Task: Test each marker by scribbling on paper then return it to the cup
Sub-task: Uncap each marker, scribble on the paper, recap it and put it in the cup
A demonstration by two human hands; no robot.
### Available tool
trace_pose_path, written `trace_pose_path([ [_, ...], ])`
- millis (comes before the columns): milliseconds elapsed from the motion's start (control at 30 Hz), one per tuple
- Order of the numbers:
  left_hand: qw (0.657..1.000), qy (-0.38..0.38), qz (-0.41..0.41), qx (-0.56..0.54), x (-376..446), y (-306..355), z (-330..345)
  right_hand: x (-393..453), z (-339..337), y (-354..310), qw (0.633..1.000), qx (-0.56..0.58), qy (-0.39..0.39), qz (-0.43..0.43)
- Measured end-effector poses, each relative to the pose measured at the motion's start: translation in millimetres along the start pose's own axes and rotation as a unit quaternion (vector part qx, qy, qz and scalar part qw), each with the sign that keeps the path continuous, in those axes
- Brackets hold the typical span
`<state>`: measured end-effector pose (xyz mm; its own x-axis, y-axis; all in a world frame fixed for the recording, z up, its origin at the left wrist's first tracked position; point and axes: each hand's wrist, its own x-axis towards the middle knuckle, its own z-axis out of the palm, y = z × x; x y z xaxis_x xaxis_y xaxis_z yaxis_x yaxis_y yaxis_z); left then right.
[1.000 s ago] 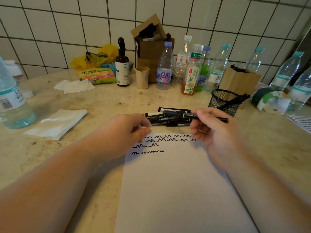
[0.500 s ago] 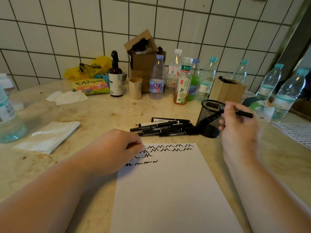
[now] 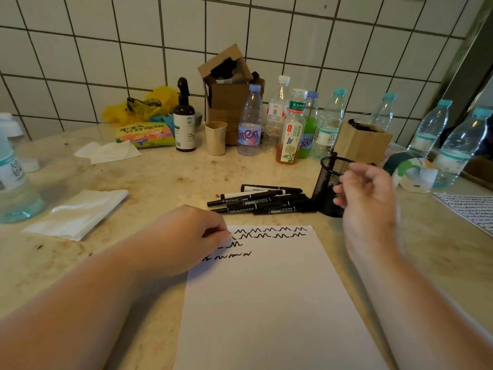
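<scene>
Head view: your right hand [image 3: 365,201], fingers loosely curled and empty, hangs beside the mesh cup [image 3: 329,188] (one marker [image 3: 331,159] upright inside), your left hand [image 3: 192,233], fingers curled under, pressing the scribbled paper [image 3: 269,295], remaining markers [image 3: 258,201] lying behind it.

A single wide-angle view looks from the person's head forward and steeply down across the tabletop [image 3: 149,177], facing the tiled wall [image 3: 293,44] at the far side. It sits close over the work: both forearms enter from the near edge, the left hand [image 3: 186,233] and the right hand [image 3: 365,198] fill the middle, and the paper [image 3: 272,303] runs off the near edge. The wide lens bends the tile lines, and the far row of bottles [image 3: 328,124] lies near the frame's centre height.
</scene>
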<state>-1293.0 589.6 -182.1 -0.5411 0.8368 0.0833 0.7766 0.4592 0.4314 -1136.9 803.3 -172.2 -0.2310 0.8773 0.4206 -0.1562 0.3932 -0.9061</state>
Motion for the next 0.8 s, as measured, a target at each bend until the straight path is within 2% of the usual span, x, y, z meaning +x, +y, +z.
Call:
trace_pose_path([
  [67, 1.000, -0.003, -0.001, -0.002, 0, 0, 0, -5, 2, 3, 0.994, -0.093, -0.064, -0.011],
  [167, 1.000, -0.007, -0.004, -0.004, 1, 0, 0, -11, 4, 4, 0.958, -0.220, -0.183, -0.010],
  [267, 1.000, -0.006, -0.006, -0.002, 1, 2, 0, -14, 9, -3, 0.924, -0.286, -0.253, 0.004],
  [400, 1.000, -0.008, -0.004, 0.011, 1, 4, 1, -17, 21, -18, 0.860, -0.372, -0.350, 0.004],
  [567, 1.000, -0.006, 0.000, 0.023, -1, 4, 1, -9, 42, -18, 0.799, -0.468, -0.370, -0.072],
  [733, 0.999, -0.020, 0.005, 0.027, 0, 5, -2, -8, 65, -7, 0.769, -0.509, -0.364, -0.132],
  [800, 0.999, -0.022, 0.008, 0.033, 0, 6, -2, -9, 72, -4, 0.768, -0.515, -0.352, -0.148],
])
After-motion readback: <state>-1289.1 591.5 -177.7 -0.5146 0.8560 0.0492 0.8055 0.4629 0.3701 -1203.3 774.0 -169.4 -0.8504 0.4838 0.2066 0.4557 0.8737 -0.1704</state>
